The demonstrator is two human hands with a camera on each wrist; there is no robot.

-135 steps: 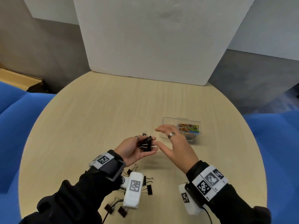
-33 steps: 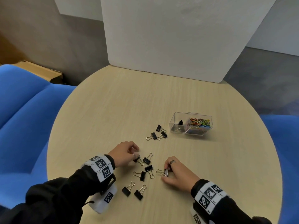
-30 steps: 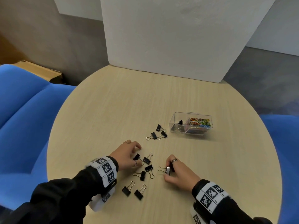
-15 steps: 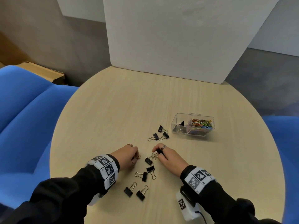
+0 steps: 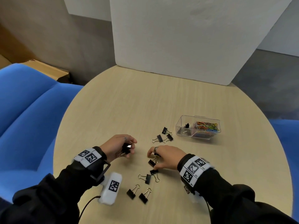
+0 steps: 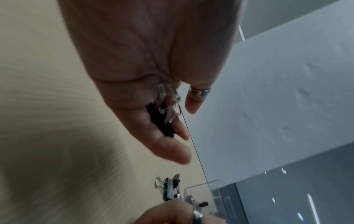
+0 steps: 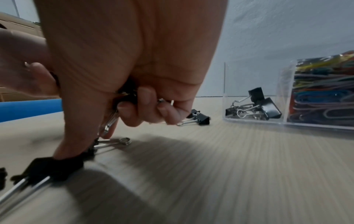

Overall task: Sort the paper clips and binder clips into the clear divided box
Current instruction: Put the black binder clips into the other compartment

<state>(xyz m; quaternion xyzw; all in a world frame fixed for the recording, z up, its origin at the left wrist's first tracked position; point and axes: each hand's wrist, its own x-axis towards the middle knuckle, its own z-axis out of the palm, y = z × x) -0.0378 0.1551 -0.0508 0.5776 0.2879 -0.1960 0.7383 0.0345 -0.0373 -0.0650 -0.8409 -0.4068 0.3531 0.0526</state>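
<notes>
My left hand (image 5: pixel 129 147) hovers just above the table and grips a few black binder clips (image 5: pixel 126 149); the left wrist view shows these held binder clips (image 6: pixel 162 119) between thumb and fingers of the left hand (image 6: pixel 172 128). My right hand (image 5: pixel 153 160) is low over the table, fingers curled round binder clips (image 7: pixel 126 97). In the right wrist view the thumb of the right hand (image 7: pixel 122 109) touches a loose black clip (image 7: pixel 53 166). The clear divided box (image 5: pixel 179 125) holds binder clips (image 5: pixel 184 128) on its left side and coloured paper clips (image 5: pixel 206 126) on its right.
Three loose binder clips (image 5: pixel 163 136) lie between my hands and the box. Several more (image 5: pixel 145 177) lie near the front edge, by my wrists. A white board (image 5: pixel 186 38) stands at the back of the round table (image 5: pixel 129 102). Blue seats (image 5: pixel 24 102) flank it.
My left hand has lifted slightly and turned, showing the clips it holds. My right hand has drawn back a little and come down on the clip by its thumb.
</notes>
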